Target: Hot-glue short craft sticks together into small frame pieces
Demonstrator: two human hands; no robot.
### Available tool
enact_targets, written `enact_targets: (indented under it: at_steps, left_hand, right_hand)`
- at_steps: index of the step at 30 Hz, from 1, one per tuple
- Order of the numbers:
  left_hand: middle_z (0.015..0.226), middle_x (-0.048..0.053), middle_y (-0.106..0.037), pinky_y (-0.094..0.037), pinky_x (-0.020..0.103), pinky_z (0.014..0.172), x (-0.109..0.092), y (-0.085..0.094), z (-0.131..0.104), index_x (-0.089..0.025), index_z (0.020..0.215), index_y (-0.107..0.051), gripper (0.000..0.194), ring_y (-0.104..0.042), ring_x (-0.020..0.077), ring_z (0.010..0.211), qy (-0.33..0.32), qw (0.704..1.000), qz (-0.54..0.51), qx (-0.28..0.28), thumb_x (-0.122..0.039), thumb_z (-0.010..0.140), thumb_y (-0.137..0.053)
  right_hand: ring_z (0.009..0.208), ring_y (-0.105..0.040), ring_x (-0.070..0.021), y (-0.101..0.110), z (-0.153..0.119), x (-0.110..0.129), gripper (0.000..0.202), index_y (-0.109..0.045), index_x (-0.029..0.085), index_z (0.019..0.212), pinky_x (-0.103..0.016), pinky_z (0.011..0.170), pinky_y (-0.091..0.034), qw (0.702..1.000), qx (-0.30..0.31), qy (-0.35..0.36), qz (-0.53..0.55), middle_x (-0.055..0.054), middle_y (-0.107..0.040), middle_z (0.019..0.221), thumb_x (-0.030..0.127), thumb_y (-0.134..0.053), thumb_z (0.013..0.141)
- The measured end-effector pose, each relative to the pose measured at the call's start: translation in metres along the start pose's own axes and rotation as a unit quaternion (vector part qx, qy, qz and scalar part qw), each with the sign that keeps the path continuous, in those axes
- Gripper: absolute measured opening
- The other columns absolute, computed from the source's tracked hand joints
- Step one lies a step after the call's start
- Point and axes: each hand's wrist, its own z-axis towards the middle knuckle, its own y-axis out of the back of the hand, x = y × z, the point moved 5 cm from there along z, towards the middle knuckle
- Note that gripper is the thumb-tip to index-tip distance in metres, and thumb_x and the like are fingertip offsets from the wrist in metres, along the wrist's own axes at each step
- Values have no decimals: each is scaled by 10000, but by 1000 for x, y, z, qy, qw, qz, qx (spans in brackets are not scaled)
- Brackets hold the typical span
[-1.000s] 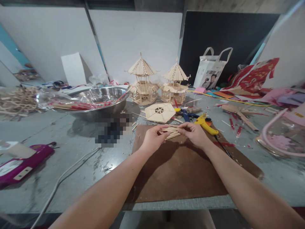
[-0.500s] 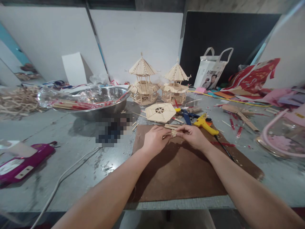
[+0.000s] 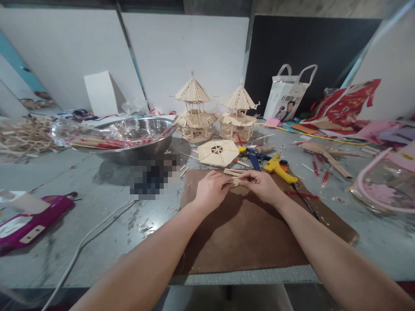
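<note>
Between my two hands are several short wooden sticks (image 3: 236, 181), held over the far part of a brown mat (image 3: 246, 242). My left hand (image 3: 214, 186) is closed on their left ends, and my right hand (image 3: 257, 183) pinches the right ends. Fingers hide part of the sticks. A few more wooden sticks (image 3: 234, 172) lie just beyond my fingertips. Past them rests a flat hexagonal stick panel (image 3: 207, 156) with a spoked opening in its middle. A yellow glue gun (image 3: 280, 169) lies right of my right hand, its black cord running over the mat.
Two stick-built pavilions (image 3: 194, 123) stand at the back. Left of them, a steel bowl (image 3: 145, 149) holds red-tipped sticks in plastic. A purple power strip (image 3: 42, 220) and white cable lie at left. At right are a clear pink-rimmed container (image 3: 372, 185) and red plastic scraps.
Both hands stay in almost the same place, with only slight finger movement around the sticks. Nothing else has visibly moved.
</note>
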Motion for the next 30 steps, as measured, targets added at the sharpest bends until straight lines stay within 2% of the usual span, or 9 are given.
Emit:
enact_targets:
  at_steps: [8, 11, 14, 20, 25, 30]
  left_hand:
    - [705, 23, -620, -361, 245, 646, -1, -1, 0, -206, 761, -618, 183, -485, 142, 717, -2, 1000, -4, 7, -270, 728, -449]
    - [730, 16, -619, -361, 237, 659, 4, -1, 2, -212, 778, -616, 189, -485, 142, 756, 19, 1000, 9, 19, -275, 728, -445]
    - [756, 8, -617, -360, 235, 648, 18, -1, 3, -230, 781, -616, 196, -482, 150, 784, 84, 994, 52, 38, -286, 725, -437]
    - [756, 2, -618, -361, 251, 625, 48, -4, 1, -270, 760, -621, 200, -487, 177, 800, 201, 966, 140, 82, -327, 703, -438]
    - [713, 26, -620, -354, 303, 695, 58, -3, 1, -265, 731, -630, 209, -506, 196, 781, 219, 953, 187, 91, -322, 698, -433]
    - [739, 32, -620, -357, 319, 687, 65, -4, -2, -262, 733, -629, 218, -505, 213, 800, 232, 948, 199, 90, -316, 694, -422]
  right_hand:
    - [620, -508, -134, -1, 0, -3, 221, -591, 166, 792, -268, 599, -397, 1000, 4, -3, -3, -25, -603, 715, 336, -527, 666]
    - [672, -508, -132, 2, 1, -3, 364, -535, 177, 969, -267, 624, -411, 1000, -23, 15, 13, -44, -587, 872, 336, -559, 642]
    - [741, -511, -134, 7, 1, -6, 530, -430, 192, 1114, -273, 665, -420, 997, -65, 28, 13, -63, -541, 1006, 341, -579, 628]
    - [701, -532, -130, 5, 1, -12, 399, -506, 177, 1021, -275, 656, -434, 997, -62, 34, -21, -61, -588, 882, 352, -539, 663]
    - [708, -536, -130, 5, 1, -14, 395, -505, 168, 1017, -272, 654, -439, 997, -66, 25, -22, -63, -592, 872, 340, -539, 663]
    - [697, -540, -131, 5, 1, -14, 367, -518, 166, 996, -276, 653, -440, 998, -62, 7, -33, -58, -603, 855, 319, -540, 662]
